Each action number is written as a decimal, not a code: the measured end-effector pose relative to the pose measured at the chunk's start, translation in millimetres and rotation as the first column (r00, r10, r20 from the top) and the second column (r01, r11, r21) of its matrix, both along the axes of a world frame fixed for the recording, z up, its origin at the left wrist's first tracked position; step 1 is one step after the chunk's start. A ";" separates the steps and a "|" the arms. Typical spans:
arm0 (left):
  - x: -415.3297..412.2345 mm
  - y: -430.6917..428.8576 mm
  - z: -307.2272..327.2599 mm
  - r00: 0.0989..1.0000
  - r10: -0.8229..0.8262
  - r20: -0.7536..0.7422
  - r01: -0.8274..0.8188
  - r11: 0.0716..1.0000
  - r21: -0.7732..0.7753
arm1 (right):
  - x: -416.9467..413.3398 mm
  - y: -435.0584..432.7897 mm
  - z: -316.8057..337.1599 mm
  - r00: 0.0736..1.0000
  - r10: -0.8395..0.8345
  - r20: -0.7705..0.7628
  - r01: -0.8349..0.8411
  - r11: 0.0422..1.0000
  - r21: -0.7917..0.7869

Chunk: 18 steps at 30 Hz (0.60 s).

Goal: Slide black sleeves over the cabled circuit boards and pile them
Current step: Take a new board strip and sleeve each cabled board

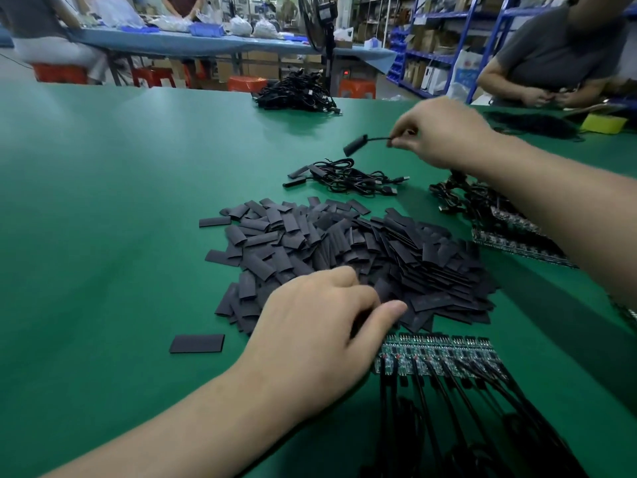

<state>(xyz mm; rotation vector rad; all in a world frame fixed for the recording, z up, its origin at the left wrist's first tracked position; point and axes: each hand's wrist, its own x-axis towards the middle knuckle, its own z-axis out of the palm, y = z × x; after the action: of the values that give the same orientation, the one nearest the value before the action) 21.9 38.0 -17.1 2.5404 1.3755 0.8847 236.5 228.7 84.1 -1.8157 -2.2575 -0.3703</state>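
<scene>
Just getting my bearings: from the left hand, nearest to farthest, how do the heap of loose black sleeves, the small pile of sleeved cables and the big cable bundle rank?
1. Heap of loose black sleeves: touching the left hand.
2. Small pile of sleeved cables: beyond the heap.
3. Big cable bundle: at the far edge.

The flat green table point(120, 201) carries a yellow rectangular block point(603, 123) near its far right edge. Beyond it: a black pedestal fan point(319, 22), orange plastic stools point(356, 88), a long blue-covered table point(213, 44), blue metal shelving racks point(444, 36). A person in a grey shirt point(558, 46) sits at right.
</scene>
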 end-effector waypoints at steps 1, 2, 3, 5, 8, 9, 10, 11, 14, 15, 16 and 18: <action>-0.4 0.6 -0.4 1.000 -0.014 -0.012 0.014 1.000 0.016 | -8.5 16.8 0.7 1.000 0.001 0.029 -0.002 1.000 0.011; -0.7 1.2 -0.9 0.999 -0.031 -0.014 0.031 0.999 0.023 | -17.9 31.0 0.1 0.999 0.008 0.049 -0.008 1.000 0.013; -1.1 1.6 -1.1 0.999 -0.045 -0.009 0.045 0.999 0.019 | -28.1 41.8 -1.6 0.998 0.022 0.060 -0.023 1.000 0.006; -1.2 2.2 -0.8 0.998 -0.068 0.013 0.068 0.998 0.005 | -47.2 56.1 -8.9 0.996 0.058 0.066 -0.055 0.997 -0.045; -1.0 3.4 0.6 0.992 -0.109 0.064 0.110 0.994 -0.010 | -69.8 60.0 -23.0 0.994 0.111 0.010 -0.109 0.987 -0.117; -1.2 3.7 1.0 0.988 -0.122 0.096 0.125 0.992 -0.023 | -75.5 53.2 -25.5 0.990 0.136 -0.025 -0.138 0.984 -0.113; -1.5 3.9 1.4 0.982 -0.136 0.129 0.142 0.989 -0.042 | -79.1 42.6 -26.7 0.984 0.168 -0.063 -0.174 0.980 -0.094; -1.9 4.0 2.1 0.976 -0.148 0.157 0.161 0.985 -0.069 | -80.1 27.7 -27.6 0.973 0.206 -0.102 -0.213 0.974 -0.070; -1.8 4.6 3.2 0.935 -0.171 0.311 0.248 0.942 -0.227 | -65.0 -34.3 -27.0 0.925 0.297 -0.237 -0.310 0.950 -0.019; -1.4 4.8 3.4 0.896 -0.171 0.409 0.307 0.905 -0.295 | -54.6 -57.9 -26.6 0.908 0.305 -0.286 -0.324 0.946 -0.021; -1.4 5.2 4.0 0.849 -0.163 0.502 0.367 0.865 -0.341 | -43.3 -80.8 -26.9 0.889 0.297 -0.349 -0.330 0.943 -0.040; -2.0 7.9 3.3 0.774 -0.127 0.621 0.428 0.827 -0.364 | -22.8 -122.9 -30.3 0.836 0.247 -0.490 -0.356 0.924 -0.141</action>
<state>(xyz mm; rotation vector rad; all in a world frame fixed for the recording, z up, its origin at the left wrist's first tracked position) 19.9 46.0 -13.8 1.8040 0.8411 0.9747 213.7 105.8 53.8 -1.3935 -2.2383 0.3626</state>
